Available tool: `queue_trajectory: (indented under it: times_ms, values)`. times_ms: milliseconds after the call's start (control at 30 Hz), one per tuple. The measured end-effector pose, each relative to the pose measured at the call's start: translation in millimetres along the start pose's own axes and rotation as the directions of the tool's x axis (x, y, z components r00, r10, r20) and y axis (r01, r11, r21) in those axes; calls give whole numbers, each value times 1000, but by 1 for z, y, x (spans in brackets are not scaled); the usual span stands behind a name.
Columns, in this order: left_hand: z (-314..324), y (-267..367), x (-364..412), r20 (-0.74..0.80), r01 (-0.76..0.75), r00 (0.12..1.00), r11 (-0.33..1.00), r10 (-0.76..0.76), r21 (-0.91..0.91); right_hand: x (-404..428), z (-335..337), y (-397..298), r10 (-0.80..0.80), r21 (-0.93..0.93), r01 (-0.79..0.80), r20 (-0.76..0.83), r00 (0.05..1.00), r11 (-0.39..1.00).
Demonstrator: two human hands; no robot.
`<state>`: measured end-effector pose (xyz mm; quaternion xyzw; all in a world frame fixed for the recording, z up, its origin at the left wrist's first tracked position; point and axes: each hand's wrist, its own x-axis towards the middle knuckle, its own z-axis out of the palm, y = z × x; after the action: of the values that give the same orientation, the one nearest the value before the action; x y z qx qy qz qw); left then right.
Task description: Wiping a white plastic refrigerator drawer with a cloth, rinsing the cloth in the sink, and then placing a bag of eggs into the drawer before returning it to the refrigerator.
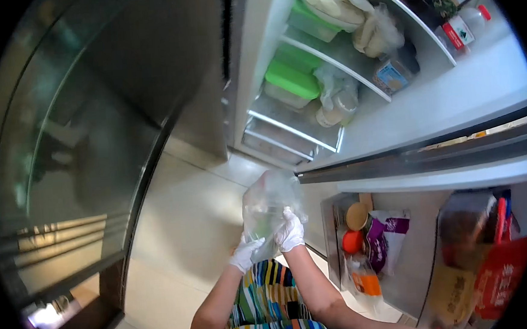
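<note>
Both hands wear white gloves and hold a clear plastic bag (269,200) in front of the body. My left hand (246,255) grips its lower left side. On the right side, the fingers of my right hand (291,232) close around the film, thumb up. Something faintly green shows through the bag; I cannot tell what it is. The bag hangs over the floor, before an open refrigerator (370,126).
Refrigerator shelves carry green-lidded containers (293,79), a plate (333,7), bagged food (377,33) and a red-capped bottle (463,28). At right, the open door's bins hold a purple-and-white packet (388,238) and a red package (503,276). A dark glossy panel (119,105) stands at left above the tiled floor (176,224).
</note>
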<state>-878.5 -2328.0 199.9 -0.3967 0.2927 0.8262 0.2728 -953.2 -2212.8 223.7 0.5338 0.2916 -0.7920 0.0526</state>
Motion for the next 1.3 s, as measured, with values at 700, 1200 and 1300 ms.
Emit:
queue_trajectory:
  times_ms: [700, 1200, 1300]
  values:
    - [43, 22, 693, 338, -36, 938, 951, -74, 307, 624, 44, -63, -328, 472, 127, 373, 868, 872]
    - [181, 44, 876, 403, -267, 897, 949, 181, 168, 760, 92, -193, -833, -607, 771, 517, 198, -194]
    - [191, 57, 869, 388, -246, 907, 955, 165, 168, 734, 77, -177, -857, -515, 834, 322, 403, 199]
